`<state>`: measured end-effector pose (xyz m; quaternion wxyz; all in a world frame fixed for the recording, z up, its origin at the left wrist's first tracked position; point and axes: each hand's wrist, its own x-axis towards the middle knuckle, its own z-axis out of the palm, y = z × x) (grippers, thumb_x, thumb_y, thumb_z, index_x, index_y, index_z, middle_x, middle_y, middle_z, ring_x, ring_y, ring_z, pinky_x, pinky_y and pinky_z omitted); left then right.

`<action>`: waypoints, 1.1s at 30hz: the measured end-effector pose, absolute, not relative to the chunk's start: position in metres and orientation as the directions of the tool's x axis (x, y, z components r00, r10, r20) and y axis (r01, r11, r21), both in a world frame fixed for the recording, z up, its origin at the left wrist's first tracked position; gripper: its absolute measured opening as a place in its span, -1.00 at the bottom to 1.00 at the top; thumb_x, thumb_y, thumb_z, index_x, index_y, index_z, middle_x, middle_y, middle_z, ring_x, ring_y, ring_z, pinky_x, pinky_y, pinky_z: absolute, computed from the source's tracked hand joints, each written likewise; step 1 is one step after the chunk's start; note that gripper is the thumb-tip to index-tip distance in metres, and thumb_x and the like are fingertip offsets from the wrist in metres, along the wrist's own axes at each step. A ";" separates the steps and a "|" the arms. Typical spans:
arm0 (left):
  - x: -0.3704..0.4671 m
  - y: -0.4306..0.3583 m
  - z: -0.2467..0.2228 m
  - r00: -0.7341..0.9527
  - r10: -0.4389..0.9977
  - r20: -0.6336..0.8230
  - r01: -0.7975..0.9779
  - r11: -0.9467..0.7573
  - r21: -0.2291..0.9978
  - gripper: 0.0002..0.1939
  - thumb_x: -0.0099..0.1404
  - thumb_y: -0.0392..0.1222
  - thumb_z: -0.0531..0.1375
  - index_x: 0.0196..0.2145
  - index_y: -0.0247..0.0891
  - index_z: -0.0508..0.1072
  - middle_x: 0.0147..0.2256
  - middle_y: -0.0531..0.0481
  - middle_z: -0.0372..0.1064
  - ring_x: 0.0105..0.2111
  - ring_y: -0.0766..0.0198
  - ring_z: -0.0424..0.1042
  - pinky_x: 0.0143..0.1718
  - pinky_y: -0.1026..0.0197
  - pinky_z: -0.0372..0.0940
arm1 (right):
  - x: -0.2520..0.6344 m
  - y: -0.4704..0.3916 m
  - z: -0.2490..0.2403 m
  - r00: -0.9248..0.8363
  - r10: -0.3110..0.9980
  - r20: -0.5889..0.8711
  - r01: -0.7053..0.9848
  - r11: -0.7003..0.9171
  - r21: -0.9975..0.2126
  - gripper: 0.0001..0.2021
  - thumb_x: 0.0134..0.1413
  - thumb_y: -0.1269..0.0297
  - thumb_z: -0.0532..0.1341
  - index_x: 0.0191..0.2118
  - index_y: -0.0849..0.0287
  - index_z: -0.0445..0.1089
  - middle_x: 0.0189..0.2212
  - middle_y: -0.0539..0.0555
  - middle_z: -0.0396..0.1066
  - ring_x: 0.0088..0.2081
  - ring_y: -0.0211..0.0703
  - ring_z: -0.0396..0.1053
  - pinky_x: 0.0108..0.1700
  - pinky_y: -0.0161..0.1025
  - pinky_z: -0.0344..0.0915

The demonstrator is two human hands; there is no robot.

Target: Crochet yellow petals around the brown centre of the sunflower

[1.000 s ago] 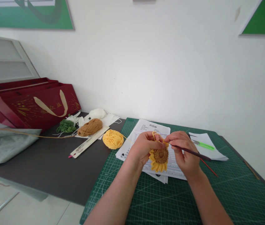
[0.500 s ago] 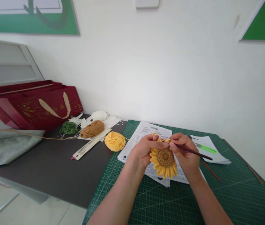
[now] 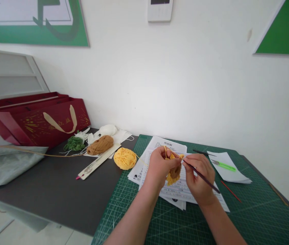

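A crocheted sunflower (image 3: pixel 175 173) with a brown centre and yellow petals hangs from my left hand (image 3: pixel 162 165), which is closed on its upper edge. Yellow yarn loops over a finger of that hand and runs back to the yellow yarn ball (image 3: pixel 125 158) on the left. My right hand (image 3: pixel 200 174) is closed round a dark crochet hook (image 3: pixel 206 181). The hook's tip meets the yellow stitches at the top of the flower, between both hands. Part of the flower is hidden behind my left fingers.
Printed sheets (image 3: pixel 147 170) lie under my hands on a green cutting mat (image 3: pixel 124 211). To the right are a green-handled cutter (image 3: pixel 225 166) on white paper and a thin red stick (image 3: pixel 230 191). Brown yarn (image 3: pixel 100 145), green yarn (image 3: pixel 74 143), a ruler-like strip (image 3: pixel 98 162) and a red bag (image 3: pixel 44 119) sit left.
The sunflower has turned partly edge-on behind my left fingers. My right hand has tilted the hook more steeply, its rear end now lower and further left. The camera view has tipped up slightly.
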<state>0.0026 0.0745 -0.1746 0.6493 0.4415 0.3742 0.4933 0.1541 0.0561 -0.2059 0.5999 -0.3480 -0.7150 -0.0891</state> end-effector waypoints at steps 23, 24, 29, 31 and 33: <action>-0.013 0.083 -0.177 0.438 0.899 -0.008 -0.228 0.120 0.966 -0.66 0.44 -0.08 0.26 0.08 -0.27 0.47 0.02 -0.15 0.49 -0.11 0.09 0.54 -0.11 -0.05 0.51 | 0.144 0.064 -0.199 0.127 0.827 0.548 -0.020 0.555 -0.832 -0.79 0.32 0.13 0.23 -0.33 0.07 0.31 -0.42 -0.01 0.39 -0.42 -0.20 0.40 -0.33 -0.20 0.41; -0.012 0.083 -0.176 0.437 0.899 -0.008 -0.241 0.126 0.962 -0.66 0.44 -0.08 0.26 0.09 -0.27 0.47 0.02 -0.15 0.49 -0.11 0.09 0.54 -0.12 -0.05 0.51 | 0.143 0.064 -0.199 0.123 0.808 0.577 -0.008 0.582 -0.813 -0.80 0.29 0.13 0.26 -0.32 0.07 0.34 -0.37 0.02 0.43 -0.35 -0.17 0.45 -0.28 -0.18 0.44; -0.012 0.080 -0.171 0.444 0.896 -0.003 -0.296 0.150 0.943 -0.69 0.44 -0.09 0.26 0.06 -0.27 0.48 -0.01 -0.13 0.50 -0.15 0.12 0.55 -0.14 -0.01 0.51 | 0.146 0.066 -0.198 0.117 0.670 0.733 0.100 0.726 -0.680 -0.93 0.27 0.23 0.30 -0.26 0.04 0.43 -0.31 0.04 0.52 -0.19 -0.06 0.52 -0.09 -0.02 0.48; -0.010 0.078 -0.169 0.438 0.899 0.010 -0.327 0.149 0.933 -0.70 0.44 -0.10 0.27 0.04 -0.28 0.48 -0.04 -0.11 0.51 -0.17 0.14 0.55 -0.16 0.00 0.51 | 0.150 0.064 -0.199 0.129 0.612 0.781 0.168 0.762 -0.625 -0.97 0.27 0.30 0.29 -0.24 0.02 0.46 -0.31 0.05 0.54 -0.18 -0.04 0.53 -0.09 0.01 0.47; -0.008 0.075 -0.168 0.430 0.903 0.017 -0.360 0.154 0.920 -0.72 0.43 -0.10 0.27 0.03 -0.28 0.49 -0.04 -0.11 0.51 -0.17 0.14 0.54 -0.15 0.00 0.51 | 0.154 0.061 -0.201 0.140 0.560 0.816 0.244 0.780 -0.577 -0.91 0.22 0.38 0.32 -0.22 0.00 0.51 -0.27 0.07 0.57 -0.17 -0.01 0.53 -0.09 0.04 0.46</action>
